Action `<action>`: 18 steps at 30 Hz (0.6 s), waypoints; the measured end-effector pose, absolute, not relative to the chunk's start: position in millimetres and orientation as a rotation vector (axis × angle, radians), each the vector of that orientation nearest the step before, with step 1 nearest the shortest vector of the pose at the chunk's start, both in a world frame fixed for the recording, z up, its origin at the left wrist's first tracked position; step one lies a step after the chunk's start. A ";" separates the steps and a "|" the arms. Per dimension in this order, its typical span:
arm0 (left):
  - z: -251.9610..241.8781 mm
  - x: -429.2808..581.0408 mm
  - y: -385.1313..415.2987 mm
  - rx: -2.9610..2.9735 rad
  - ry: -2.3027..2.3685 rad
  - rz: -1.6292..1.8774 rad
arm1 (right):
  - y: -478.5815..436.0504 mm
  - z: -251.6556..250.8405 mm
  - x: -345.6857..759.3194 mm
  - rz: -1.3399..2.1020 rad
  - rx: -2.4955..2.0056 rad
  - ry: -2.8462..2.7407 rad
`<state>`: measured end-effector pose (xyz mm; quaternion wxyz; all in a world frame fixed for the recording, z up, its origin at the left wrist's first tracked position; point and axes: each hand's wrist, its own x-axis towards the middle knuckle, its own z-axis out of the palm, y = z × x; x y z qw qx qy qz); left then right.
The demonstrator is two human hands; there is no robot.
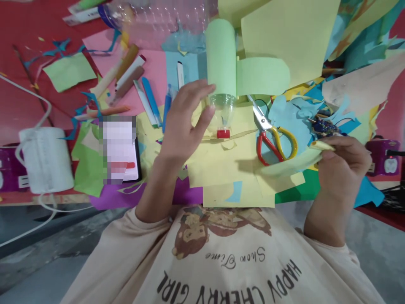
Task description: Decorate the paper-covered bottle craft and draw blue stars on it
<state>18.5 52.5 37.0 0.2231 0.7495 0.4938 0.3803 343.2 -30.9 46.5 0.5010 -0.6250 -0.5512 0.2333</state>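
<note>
Nearest, a yellow sheet (218,169) lies along the near edge of the surface (19,25), with a phone (123,143) to its left. Over on the right, the right hand (346,164) pinches a pale strip (287,165) between thumb and fingers; the strip's rolled end shows at the grip and its loose length points left, below the scissors (265,128). Further in, the left hand (186,120) is released, fingers partly spread, thumb apart, nothing seen in its grasp.

The bottle (221,61) lies just right of those fingers, its long axis running near to far, red cap (223,134) towards the person, green wrap beyond. The left hand is clearly nearer; whether it touches the wrap I cannot tell. The right hand is well apart, with the scissors between. A green flap (264,76) lies right of the wrap.
</note>
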 end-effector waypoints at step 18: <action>-3.0 51.7 -5.6 0.871 0.738 0.477 | -25.7 21.4 259.8 1.348 -0.982 -1.676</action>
